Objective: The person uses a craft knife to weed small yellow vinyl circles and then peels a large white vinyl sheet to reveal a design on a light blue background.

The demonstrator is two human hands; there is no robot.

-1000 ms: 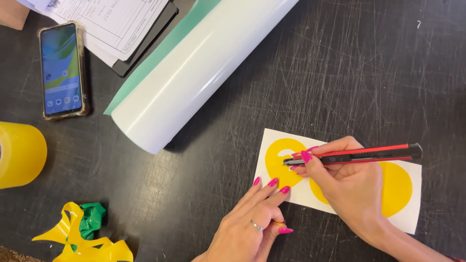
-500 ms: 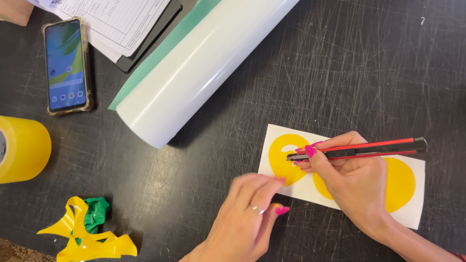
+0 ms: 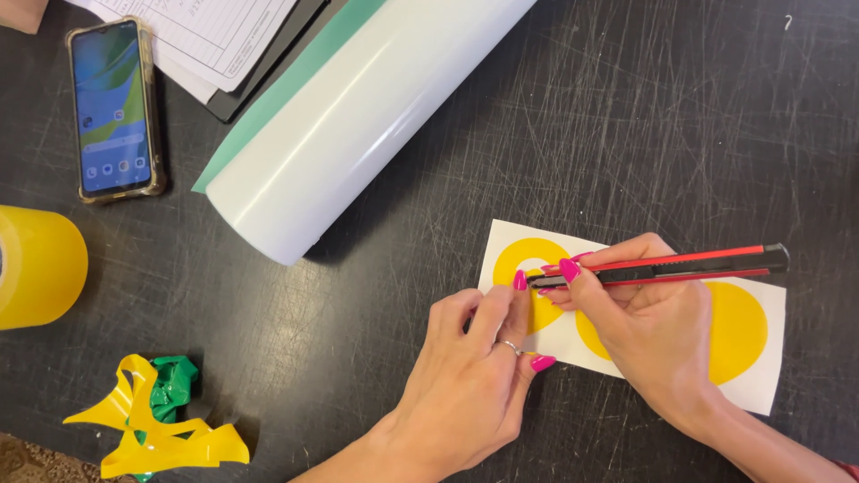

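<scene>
Two hands rest on the white rectangular sticker sheet with yellow circles (image 3: 747, 353), below-right of the white film roll (image 3: 358, 116). Right hand (image 3: 658, 335) is closed round a red-and-black utility knife (image 3: 680, 266), tip on the left circle. Left hand (image 3: 470, 385), fingers loosely curled, presses the sheet's left end and grips nothing.

table (image 3: 626, 116): matt black, scratched | roll (image 3: 358, 116): glossy vinyl | knife (image 3: 680, 265): plastic (red-black)

Black scratched tabletop (image 3: 698, 125) fills view; even light, soft glare.
</scene>
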